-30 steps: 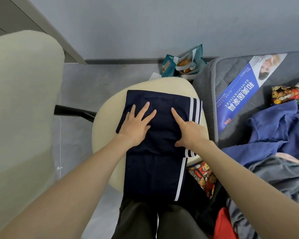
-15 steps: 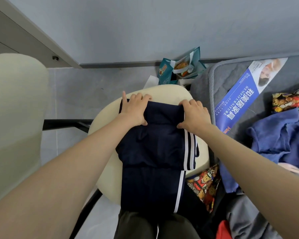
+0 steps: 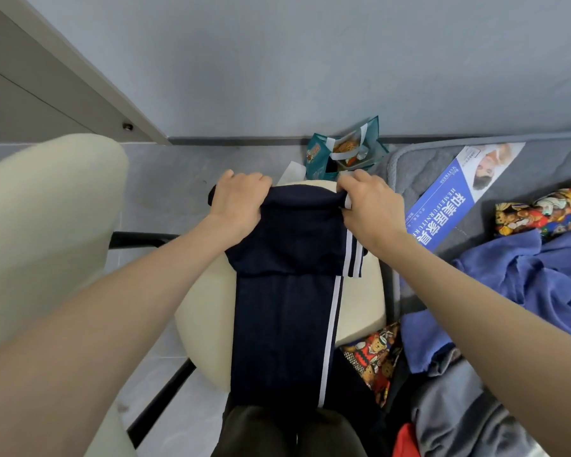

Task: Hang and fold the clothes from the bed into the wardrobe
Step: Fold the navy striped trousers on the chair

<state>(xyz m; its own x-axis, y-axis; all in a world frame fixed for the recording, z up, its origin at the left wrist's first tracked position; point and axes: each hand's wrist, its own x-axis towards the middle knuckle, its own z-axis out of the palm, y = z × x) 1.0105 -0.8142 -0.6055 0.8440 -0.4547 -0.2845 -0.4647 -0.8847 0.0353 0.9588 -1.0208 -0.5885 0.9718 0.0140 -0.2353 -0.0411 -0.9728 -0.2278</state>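
A folded pair of navy blue trousers with white side stripes is laid on the round cream cushioned seat of a chair, just beside the bed. The long axis of the trousers runs from the far edge of the seat towards the person, and the near end is draped over the seat's front edge onto the person's lap. The stripes are kept along the right side. The far end is doubled back over the lower layer.

That far fold is gripped at its two corners: the fingers of the left hand are curled round the left corner, and those of the right hand are pinched on the striped right corner.

Behind the seat a teal paper bag is seen on the grey floor. To the right, a grey quilted mattress is covered by a blue printed leaflet, a crumpled blue garment, a bear-print cloth and a grey garment. A cream chair back is seen at the left.
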